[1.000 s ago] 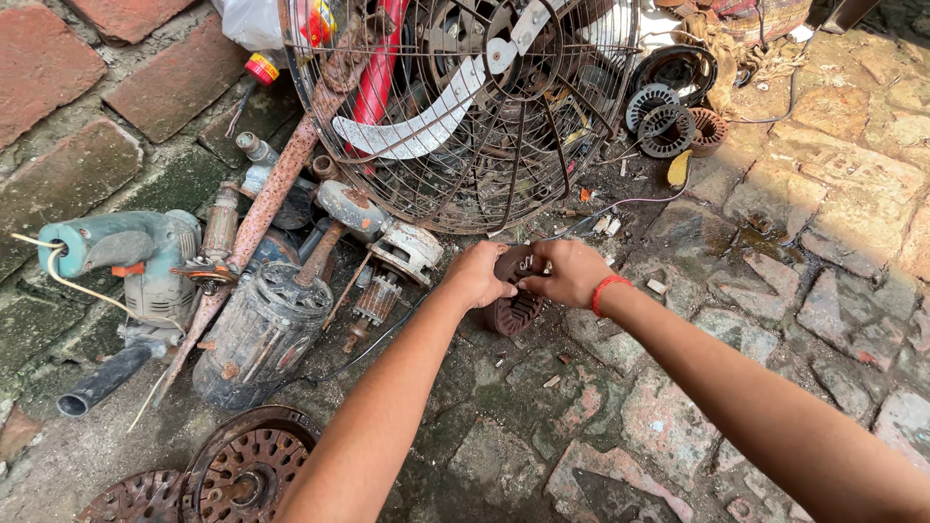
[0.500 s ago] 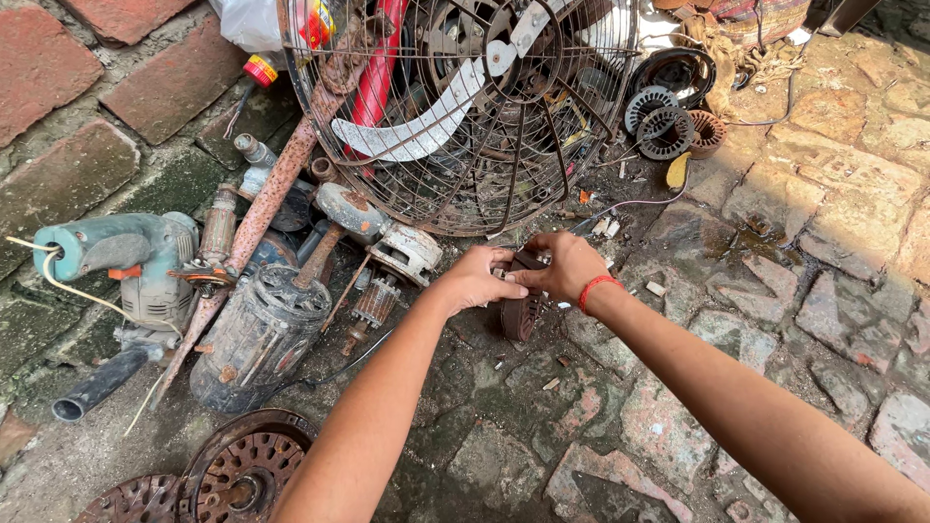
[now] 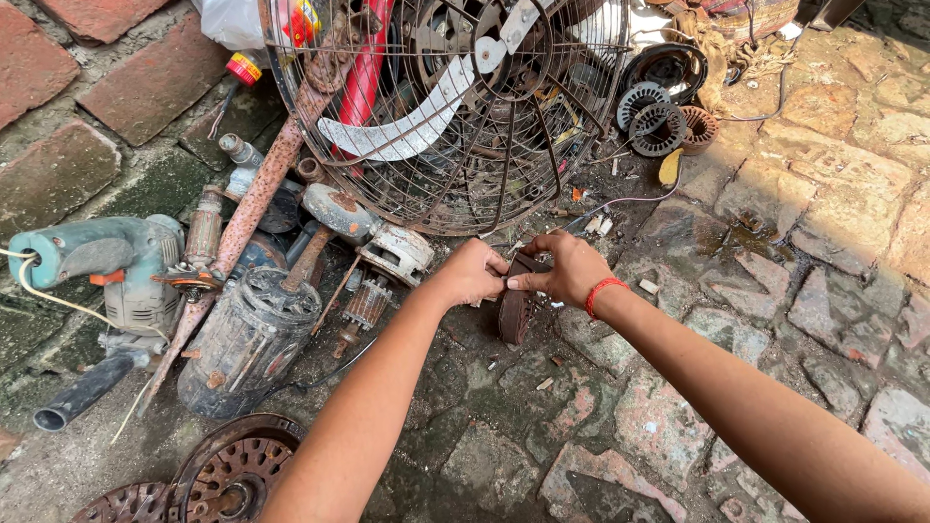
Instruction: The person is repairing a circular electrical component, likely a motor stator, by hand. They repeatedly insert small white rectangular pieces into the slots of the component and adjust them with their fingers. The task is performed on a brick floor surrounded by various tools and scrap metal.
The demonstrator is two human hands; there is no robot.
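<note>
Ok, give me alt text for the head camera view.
Two bare hands, left hand and right hand, grip a rusty round motor part held on edge over a wet stone floor. Behind stands a wire fan guard; to the left lie an old motor and a teal power tool.

Both hands met at a rusty round motor part [image 3: 513, 310] standing on edge on the stone floor [image 3: 823, 194]. Just beyond it the wire fan guard [image 3: 455, 116] rose as a barrier, blocking any reach farther forward. To the left the way was crowded: a small rotor [image 3: 366, 305], a dark motor housing [image 3: 247, 339], a rusty pipe [image 3: 257, 203] and a teal power tool [image 3: 107, 257] lay close together. To the right and nearer the person, the paving lay open, with only small scraps. Stator rings [image 3: 659, 121] sat well apart at the far right.
</note>
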